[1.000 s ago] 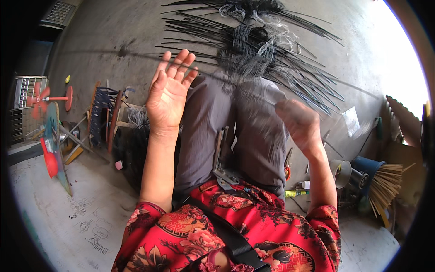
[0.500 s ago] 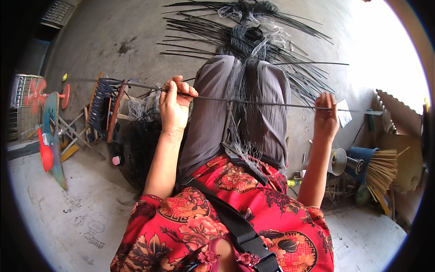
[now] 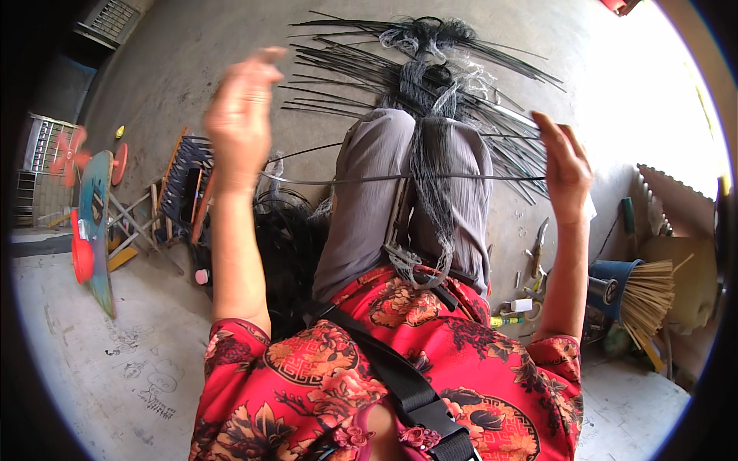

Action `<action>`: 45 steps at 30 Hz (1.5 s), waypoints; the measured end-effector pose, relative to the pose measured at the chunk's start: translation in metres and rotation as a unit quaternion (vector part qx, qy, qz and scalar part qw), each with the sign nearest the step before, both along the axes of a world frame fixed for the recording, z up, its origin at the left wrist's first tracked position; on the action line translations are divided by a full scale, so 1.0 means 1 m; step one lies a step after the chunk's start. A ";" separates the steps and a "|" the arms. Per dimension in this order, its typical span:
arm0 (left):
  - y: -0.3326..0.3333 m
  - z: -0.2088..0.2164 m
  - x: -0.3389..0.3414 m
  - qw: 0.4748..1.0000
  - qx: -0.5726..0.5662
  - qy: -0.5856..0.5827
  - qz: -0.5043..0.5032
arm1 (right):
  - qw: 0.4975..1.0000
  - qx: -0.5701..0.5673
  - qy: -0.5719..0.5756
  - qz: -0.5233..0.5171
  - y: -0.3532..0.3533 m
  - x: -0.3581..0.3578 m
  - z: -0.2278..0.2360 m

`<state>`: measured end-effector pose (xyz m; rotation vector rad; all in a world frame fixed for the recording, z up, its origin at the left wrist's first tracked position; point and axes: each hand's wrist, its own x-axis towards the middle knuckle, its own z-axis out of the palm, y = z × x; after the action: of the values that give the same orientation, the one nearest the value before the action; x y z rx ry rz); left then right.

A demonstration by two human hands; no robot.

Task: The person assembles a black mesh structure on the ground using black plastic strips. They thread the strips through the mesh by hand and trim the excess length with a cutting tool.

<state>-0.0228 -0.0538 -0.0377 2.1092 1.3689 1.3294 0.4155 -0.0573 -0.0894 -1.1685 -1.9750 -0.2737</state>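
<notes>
Blue bucket (image 3: 621, 278) of tan sticks (image 3: 649, 290) at right, red fan-like blades (image 3: 70, 157) at left.

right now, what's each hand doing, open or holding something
Left hand: blurred; open or closed cannot be told.
Right hand: at the thin dark rod; grip cannot be told.

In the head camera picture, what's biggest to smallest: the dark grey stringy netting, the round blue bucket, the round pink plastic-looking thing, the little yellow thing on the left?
1. Dark grey stringy netting
2. Round blue bucket
3. Round pink thing and little yellow thing: too alike to rank
</notes>
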 end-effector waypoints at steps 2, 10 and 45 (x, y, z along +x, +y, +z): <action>-0.001 -0.004 0.034 0.995 0.046 0.083 -0.036 | 0.999 -0.002 -0.049 0.019 0.006 -0.020 0.008; -0.001 -0.002 0.080 0.983 0.104 0.138 -0.062 | 0.992 0.006 -0.118 0.038 0.015 -0.034 0.022; 0.020 0.053 0.033 0.968 -0.088 -0.095 -0.213 | 0.967 0.198 -0.034 0.159 0.058 -0.099 0.118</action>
<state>0.0103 -0.0337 0.0150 1.9537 0.8577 1.1490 0.3166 0.0012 0.0291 -0.5872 -2.0118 -0.5167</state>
